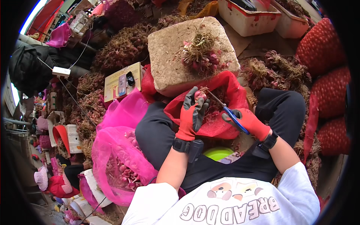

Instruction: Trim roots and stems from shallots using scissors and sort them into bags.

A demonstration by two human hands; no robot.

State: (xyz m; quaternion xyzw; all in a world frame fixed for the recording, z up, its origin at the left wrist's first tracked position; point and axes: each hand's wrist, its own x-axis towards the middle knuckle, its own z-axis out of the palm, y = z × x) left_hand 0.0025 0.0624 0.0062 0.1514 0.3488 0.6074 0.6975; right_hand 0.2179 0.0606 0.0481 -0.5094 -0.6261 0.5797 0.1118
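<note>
My left hand [194,115], in a red glove with grey coating, holds a reddish shallot [200,95] between thumb and fingers. Dry roots or stalk stick out at the shallot's top. My right hand [250,121], gloved the same way, grips blue-handled scissors [234,119]; their blades reach to the shallot's dry end. Whether the blades touch it is hard to tell. Below both hands gapes a red mesh bag [233,90] with dry scraps inside. Just beyond, a bunch of shallots with dry tops [204,52] lies on a dirty foam block [168,53].
A pink mesh bag [104,157] holding shallots stands at my left. Heaped shallots [121,45] surround the block. Full red mesh sacks [322,47] are stacked at right. A foam box [250,21] sits at the back. Another person [60,182] sits at far left.
</note>
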